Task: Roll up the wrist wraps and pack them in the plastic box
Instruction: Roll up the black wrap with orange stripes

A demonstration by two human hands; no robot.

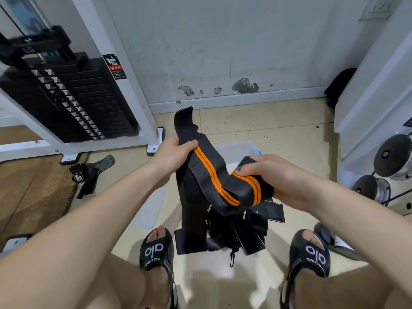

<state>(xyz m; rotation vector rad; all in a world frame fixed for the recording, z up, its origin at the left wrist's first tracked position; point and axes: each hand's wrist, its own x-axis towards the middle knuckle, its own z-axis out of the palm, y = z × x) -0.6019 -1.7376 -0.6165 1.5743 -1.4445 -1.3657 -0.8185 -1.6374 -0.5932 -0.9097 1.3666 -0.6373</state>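
Note:
A black wrist wrap with orange stripes (pixel 214 175) stretches between my hands above the floor. My left hand (pixel 176 152) grips its far end, thumb on top. My right hand (pixel 267 172) grips the partly rolled near end. Several more black wraps (pixel 223 233) hang and lie in a heap below, between my feet. The clear plastic box (pixel 238 150) stands on the floor behind the wrap, mostly hidden by it. Its lid (pixel 149 208) lies flat on the floor to the left.
A weight stack machine (pixel 73 103) with a white frame stands at the left. Another black strap (pixel 87 175) lies on the floor near its foot. Dumbbells (pixel 392 157) sit on a rack at the right. The wall is straight ahead.

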